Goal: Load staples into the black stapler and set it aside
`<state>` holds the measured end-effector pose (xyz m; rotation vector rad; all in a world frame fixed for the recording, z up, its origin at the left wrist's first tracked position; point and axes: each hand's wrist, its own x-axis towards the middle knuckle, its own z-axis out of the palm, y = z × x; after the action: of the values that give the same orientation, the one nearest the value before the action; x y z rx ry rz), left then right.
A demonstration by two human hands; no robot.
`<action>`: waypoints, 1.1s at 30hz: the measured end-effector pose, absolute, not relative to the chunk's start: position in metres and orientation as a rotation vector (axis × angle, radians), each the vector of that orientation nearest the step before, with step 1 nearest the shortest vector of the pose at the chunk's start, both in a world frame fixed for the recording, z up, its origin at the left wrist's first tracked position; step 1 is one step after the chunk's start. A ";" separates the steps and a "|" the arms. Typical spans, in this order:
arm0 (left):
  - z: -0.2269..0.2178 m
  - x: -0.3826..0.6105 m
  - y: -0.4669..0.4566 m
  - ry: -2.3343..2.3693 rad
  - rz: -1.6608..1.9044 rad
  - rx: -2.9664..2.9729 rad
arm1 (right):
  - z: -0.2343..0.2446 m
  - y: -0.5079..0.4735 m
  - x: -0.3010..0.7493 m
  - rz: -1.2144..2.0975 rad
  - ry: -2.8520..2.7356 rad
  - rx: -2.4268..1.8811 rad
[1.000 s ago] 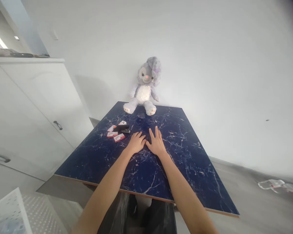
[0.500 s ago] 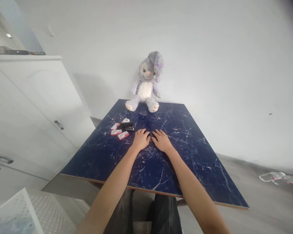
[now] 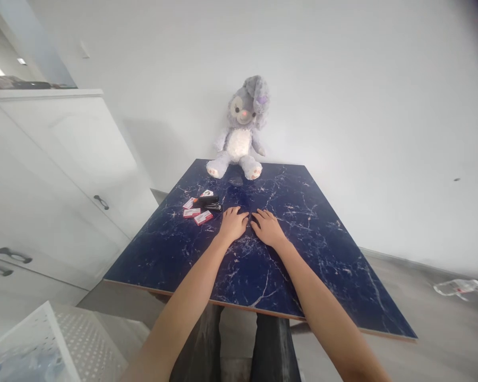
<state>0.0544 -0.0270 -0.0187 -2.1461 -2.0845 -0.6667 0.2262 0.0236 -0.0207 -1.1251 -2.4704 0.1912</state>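
Note:
My left hand (image 3: pixel 233 224) lies palm down on the dark blue marbled table (image 3: pixel 302 254), fingers stretched out and nothing in them. Beside it, my right hand (image 3: pixel 266 227) rests flat in the same way, also holding nothing, with a small gap between the two. Just left of my left hand is a black stapler (image 3: pixel 207 201). Around the stapler lie several small red-and-white boxes, one box (image 3: pixel 203 217) nearest to me and another box (image 3: pixel 191 213) beside it.
A grey plush rabbit (image 3: pixel 239 140) sits at the table's far edge against the wall. White cabinets (image 3: pixel 63 175) stand to the left, with a white perforated basket (image 3: pixel 79 334) on the lower left. Clear plastic bottles (image 3: pixel 456 287) lie on the floor at right.
The camera view has shifted slightly, so everything sits a little differently in the picture. Both hands stay flat on the table, and the stapler and boxes have not moved.

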 end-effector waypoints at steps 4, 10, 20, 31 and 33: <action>-0.017 0.056 -0.027 -2.096 -0.708 -2.120 | -0.016 0.020 0.223 0.112 -2.342 -1.111; -0.018 0.057 -0.022 -2.114 -0.712 -2.082 | -0.018 0.020 0.222 0.062 -2.279 -1.090; -0.017 0.058 -0.020 -2.070 -0.645 -2.067 | -0.018 0.024 0.214 0.095 -2.402 -1.213; -0.008 0.065 -0.011 -2.104 -0.609 -2.059 | -0.008 0.012 0.206 0.002 -2.350 -1.388; -0.007 0.070 -0.010 -2.080 -0.620 -2.058 | -0.008 0.009 0.197 -0.001 -2.269 -1.463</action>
<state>0.0705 -0.0105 -0.0074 -2.0584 -2.0800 -0.6198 0.1971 0.0089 -0.0081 -1.4632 -2.2685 -0.0009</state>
